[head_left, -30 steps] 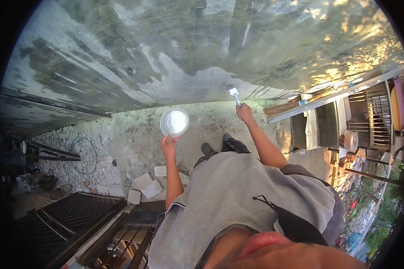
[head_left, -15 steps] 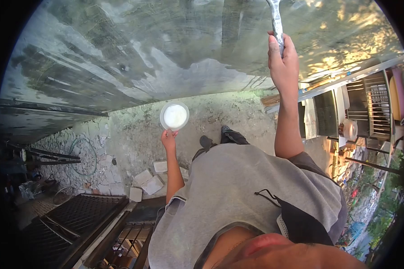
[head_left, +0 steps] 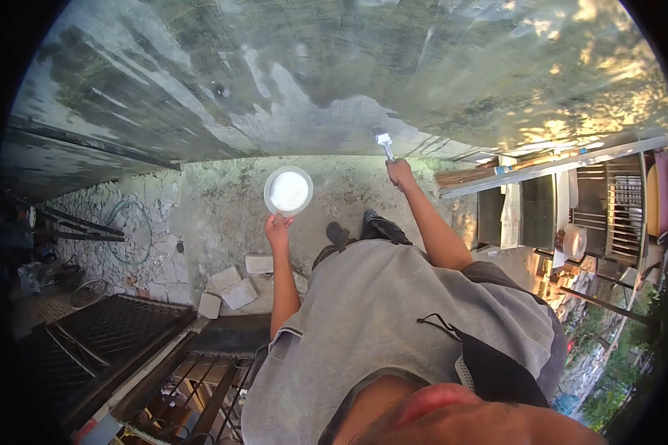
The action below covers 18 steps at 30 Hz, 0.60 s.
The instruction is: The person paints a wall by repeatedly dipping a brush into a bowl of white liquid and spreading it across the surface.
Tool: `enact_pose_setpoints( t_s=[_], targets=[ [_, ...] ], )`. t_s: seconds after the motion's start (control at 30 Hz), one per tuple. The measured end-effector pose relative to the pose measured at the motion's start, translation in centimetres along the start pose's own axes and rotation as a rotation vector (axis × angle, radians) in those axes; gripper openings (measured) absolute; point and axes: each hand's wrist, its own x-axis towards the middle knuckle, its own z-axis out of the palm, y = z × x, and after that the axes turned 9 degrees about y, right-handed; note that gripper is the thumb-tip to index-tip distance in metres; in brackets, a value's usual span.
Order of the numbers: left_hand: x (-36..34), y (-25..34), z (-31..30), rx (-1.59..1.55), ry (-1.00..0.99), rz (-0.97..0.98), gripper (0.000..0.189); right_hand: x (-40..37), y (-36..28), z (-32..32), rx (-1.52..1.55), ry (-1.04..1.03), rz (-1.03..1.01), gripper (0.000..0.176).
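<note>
My left hand grips the near rim of a round, pale tub with white paint in it, held out over the concrete floor. In my right hand is the handle of a paintbrush, fingers wrapped round it. The brush's bristles point away from me, close to the lower part of a grey-green wall streaked with lighter patches. The tub and the brush are well apart, the brush being farther out and to the right.
Concrete blocks lie on the floor at left, near a dark metal grille. On the right are a broom, a long pale bar and a slatted rack. A hose lies at far left.
My right hand has come down and left with the paintbrush, from high on the wall to near its base. My left hand still holds the tub in about the same place.
</note>
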Motion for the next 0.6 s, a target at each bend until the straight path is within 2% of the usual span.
enact_pose_setpoints(
  t_s=[0.07, 0.1, 0.13, 0.17, 0.2, 0.27, 0.33, 0.4, 0.47, 0.53, 0.6],
  targets=[
    [-0.5, -0.2, -0.9, 0.019, 0.017, -0.012, 0.018, -0.7, -4.2, -4.2, 0.086, 0.169, -0.197, 0.037],
    [-0.5, -0.2, -1.2, 0.03, 0.029, -0.018, 0.018, -2.0, -7.4, -7.7, 0.133, 0.179, -0.224, 0.042],
    [-0.4, -0.2, -1.4, 0.037, 0.028, -0.019, 0.018, -1.2, -8.4, -10.4, 0.058, 0.286, -0.375, 0.04],
    [-0.4, -0.4, -1.8, 0.031, 0.032, -0.023, 0.018, -5.5, -12.2, -14.8, 0.053, 0.374, -0.497, 0.04],
    [-0.3, -0.7, -2.1, 0.025, 0.034, -0.027, 0.018, -8.8, -14.7, -18.5, 0.192, 0.308, -0.505, 0.037],
    [0.5, -1.4, -2.3, 0.042, 0.034, -0.024, 0.018, -15.6, -18.9, -24.0, 0.378, 0.321, -0.565, 0.029],
    [0.5, -1.6, -2.2, 0.06, 0.033, -0.028, 0.018, -20.2, -21.5, -27.5, 0.579, 0.365, -0.673, 0.029],
    [0.8, -1.3, -1.0, 0.044, 0.038, -0.02, 0.018, -22.2, -23.1, -29.4, 0.634, 0.508, -0.76, 0.03],
    [1.2, -0.9, -0.1, 0.055, 0.009, -0.015, 0.018, -21.3, -23.5, -30.4, 0.685, 0.506, -0.807, 0.03],
    [1.7, -0.6, 0.7, 0.062, -0.022, -0.002, 0.018, -18.8, -23.5, -29.9, 0.539, 0.576, -0.86, 0.029],
    [1.9, -0.2, 1.5, 0.031, -0.046, -0.033, 0.018, -13.6, -21.8, -27.2, 0.334, 0.645, -0.786, 0.031]
  ],
)
